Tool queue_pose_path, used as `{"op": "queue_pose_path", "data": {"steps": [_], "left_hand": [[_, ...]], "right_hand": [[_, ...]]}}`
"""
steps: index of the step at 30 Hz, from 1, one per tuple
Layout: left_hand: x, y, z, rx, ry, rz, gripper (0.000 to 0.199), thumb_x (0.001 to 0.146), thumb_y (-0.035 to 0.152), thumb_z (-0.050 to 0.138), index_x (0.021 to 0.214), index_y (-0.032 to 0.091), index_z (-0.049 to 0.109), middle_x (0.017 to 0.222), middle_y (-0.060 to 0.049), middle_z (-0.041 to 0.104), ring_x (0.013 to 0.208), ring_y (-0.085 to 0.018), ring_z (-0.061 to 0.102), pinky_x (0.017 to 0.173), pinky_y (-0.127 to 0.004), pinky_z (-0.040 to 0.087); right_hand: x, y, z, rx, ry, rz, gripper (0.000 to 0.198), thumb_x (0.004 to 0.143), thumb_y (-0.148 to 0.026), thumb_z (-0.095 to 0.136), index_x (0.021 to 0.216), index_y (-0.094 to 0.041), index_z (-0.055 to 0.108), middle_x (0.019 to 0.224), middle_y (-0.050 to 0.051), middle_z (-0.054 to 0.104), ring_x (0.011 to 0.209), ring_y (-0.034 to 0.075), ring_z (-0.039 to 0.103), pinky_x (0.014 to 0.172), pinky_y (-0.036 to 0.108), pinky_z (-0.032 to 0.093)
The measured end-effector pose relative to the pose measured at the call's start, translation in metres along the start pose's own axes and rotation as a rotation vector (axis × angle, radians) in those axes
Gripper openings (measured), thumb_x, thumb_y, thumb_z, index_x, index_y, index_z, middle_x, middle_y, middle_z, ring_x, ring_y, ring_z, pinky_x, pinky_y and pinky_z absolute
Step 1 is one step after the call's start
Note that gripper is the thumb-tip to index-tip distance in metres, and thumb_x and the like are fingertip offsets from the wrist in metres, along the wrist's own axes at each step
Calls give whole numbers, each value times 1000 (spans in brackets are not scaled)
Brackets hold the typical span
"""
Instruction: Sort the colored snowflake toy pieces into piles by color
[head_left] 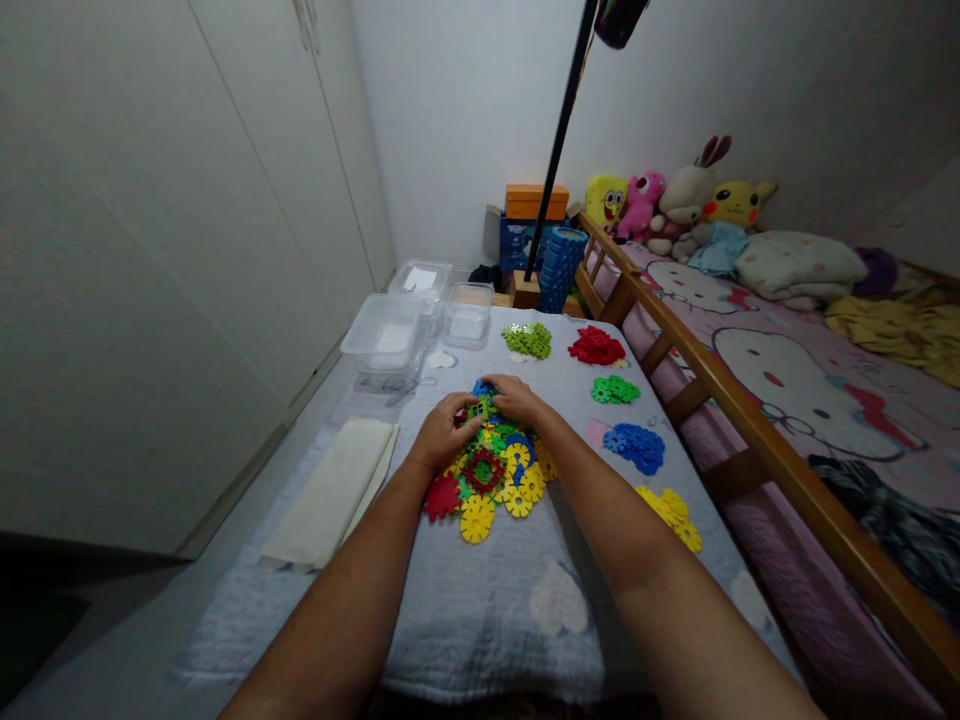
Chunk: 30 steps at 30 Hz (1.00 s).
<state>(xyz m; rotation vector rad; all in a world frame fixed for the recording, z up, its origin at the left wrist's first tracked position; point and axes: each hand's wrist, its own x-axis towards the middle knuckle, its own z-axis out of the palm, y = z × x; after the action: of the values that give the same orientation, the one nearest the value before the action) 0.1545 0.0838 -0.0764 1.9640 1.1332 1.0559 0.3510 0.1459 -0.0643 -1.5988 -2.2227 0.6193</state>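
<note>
A mixed heap of flat plastic interlocking building pieces (517, 478) in yellow, green, red and blue lies in the middle of the cloth-covered table. At its far left side, my left hand (444, 432) is closed, thumb and fingers around a lime-green building piece (478, 409). My right hand (516, 399) bends over the far end of the heap, its fingers curled beside blue pieces. What its fingertips grip is too small and partly hidden. A red square-toothed piece (484, 469) lies on top of the heap, nearer to me.
Sorted piles stand to the right: lime (527, 341), red (597, 346), green (615, 390), blue (635, 448) and yellow (679, 520). Clear plastic boxes (386, 335) are at the far left, a folded cream cloth (330, 495) at the near left. A wooden bed rail (720, 400) borders the right.
</note>
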Motion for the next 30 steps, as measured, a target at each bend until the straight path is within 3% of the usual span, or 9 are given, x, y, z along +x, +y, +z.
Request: {"op": "queue_pose_path", "data": {"steps": [4, 9, 17, 21, 26, 30], "left_hand": [[-1, 1, 1, -44, -3, -27, 34, 84, 39, 62, 113, 20, 66, 121, -9, 67, 115, -25, 63, 103, -42, 50], [-1, 1, 0, -93, 41, -61, 37, 83, 41, 61, 112, 19, 67, 119, -9, 68, 110, -25, 64, 100, -42, 52], [-1, -3, -1, -183, 50, -138, 41, 80, 44, 63, 111, 18, 68, 112, -9, 71, 102, -24, 66, 95, -41, 54], [-1, -9, -2, -258, 101, -220, 49, 79, 50, 64, 115, 17, 68, 112, -10, 72, 97, -24, 67, 88, -39, 56], [0, -14, -2, -324, 183, -262, 52, 76, 56, 66, 112, 18, 69, 113, -10, 72, 100, -23, 68, 85, -36, 57], [1, -11, -2, -377, 217, -288, 52, 75, 56, 66, 110, 17, 67, 105, -8, 72, 90, -21, 68, 79, -35, 57]], "right_hand": [[-9, -7, -7, 61, -47, -73, 48, 75, -8, 53, 119, -17, 70, 124, 9, 71, 114, 23, 63, 103, 34, 47], [-33, -14, -13, 107, 46, -75, 39, 77, -13, 57, 112, -17, 72, 116, 8, 72, 110, 24, 63, 102, 36, 47], [-86, -17, -9, 184, 218, -180, 44, 78, -18, 64, 121, -21, 63, 122, 9, 64, 116, 22, 58, 104, 38, 45], [-98, -15, -1, 121, 308, -119, 42, 77, -14, 62, 119, -19, 63, 123, 12, 62, 120, 24, 56, 107, 41, 43], [-99, -12, 6, 16, 308, -28, 25, 80, -12, 62, 103, -21, 67, 110, 10, 68, 111, 26, 57, 102, 44, 42], [-102, -11, 6, -10, 345, -13, 21, 82, -11, 60, 99, -21, 68, 106, 10, 69, 106, 25, 58, 99, 41, 42]]}}
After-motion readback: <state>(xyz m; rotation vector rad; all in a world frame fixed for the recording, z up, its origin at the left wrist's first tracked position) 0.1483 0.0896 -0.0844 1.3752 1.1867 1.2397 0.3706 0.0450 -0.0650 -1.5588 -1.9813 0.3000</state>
